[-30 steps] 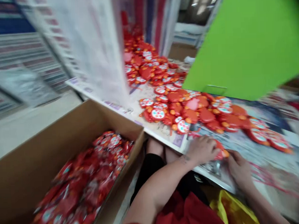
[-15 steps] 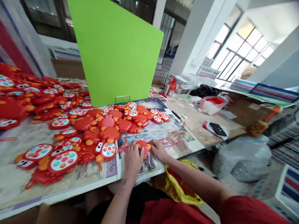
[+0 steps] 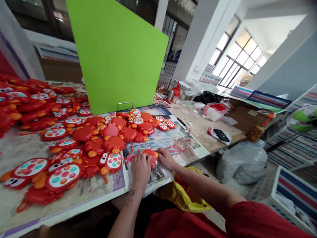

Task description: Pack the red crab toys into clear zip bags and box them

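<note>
Near the table's front edge lies a red plastic crab-like toy, face down, with an orange knob on its right side. My left hand grips its left side, fingers curled over the shell. At the right side my right hand closes its fingertips around the orange knob. Below the toy is a small dark flat piece under clear plastic, partly hidden by my left hand. Several similar toys with white faces and coloured dots lie just left of my hands.
A tall green board stands at the back of the newspaper-covered table. A large heap of red toys fills the left. At the right are a phone and plastic bags. A yellow bag hangs below the front edge.
The camera view has turned slightly to the right, so the scene sits further left. Both hands stay on the same toy, with hardly any movement of the fingers.
</note>
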A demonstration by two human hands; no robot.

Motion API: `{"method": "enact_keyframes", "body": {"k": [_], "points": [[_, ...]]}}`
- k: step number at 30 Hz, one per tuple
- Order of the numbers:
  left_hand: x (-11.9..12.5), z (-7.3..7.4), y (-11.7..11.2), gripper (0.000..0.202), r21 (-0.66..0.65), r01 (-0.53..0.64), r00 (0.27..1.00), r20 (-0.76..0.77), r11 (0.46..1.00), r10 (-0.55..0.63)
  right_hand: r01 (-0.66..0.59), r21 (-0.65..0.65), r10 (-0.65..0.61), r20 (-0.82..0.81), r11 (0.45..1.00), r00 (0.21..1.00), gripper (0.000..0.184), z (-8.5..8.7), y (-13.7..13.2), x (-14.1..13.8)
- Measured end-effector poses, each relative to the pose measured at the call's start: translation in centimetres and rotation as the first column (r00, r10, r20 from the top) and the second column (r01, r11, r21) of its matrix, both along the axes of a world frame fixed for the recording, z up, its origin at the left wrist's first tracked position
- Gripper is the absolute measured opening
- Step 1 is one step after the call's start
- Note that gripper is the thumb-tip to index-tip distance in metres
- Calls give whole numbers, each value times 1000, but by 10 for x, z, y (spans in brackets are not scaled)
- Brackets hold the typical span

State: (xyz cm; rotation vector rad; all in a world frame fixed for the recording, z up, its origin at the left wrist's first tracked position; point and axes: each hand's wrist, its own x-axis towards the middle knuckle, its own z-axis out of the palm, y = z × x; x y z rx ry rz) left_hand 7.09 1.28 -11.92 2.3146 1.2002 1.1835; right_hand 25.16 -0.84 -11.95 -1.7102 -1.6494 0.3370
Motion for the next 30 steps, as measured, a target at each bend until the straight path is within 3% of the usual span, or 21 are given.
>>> {"method": "enact_keyframes", "body": {"k": [21, 30], "points": [[-2, -1, 5, 24, 35, 15, 1000, 25, 999, -16, 80, -31, -76, 108, 996, 991, 21, 2, 4, -2], [-6, -3, 5, 24, 15, 16, 1000, 19, 1000, -16, 77, -49, -74, 67, 996, 995, 22, 3, 1, -7]]}}
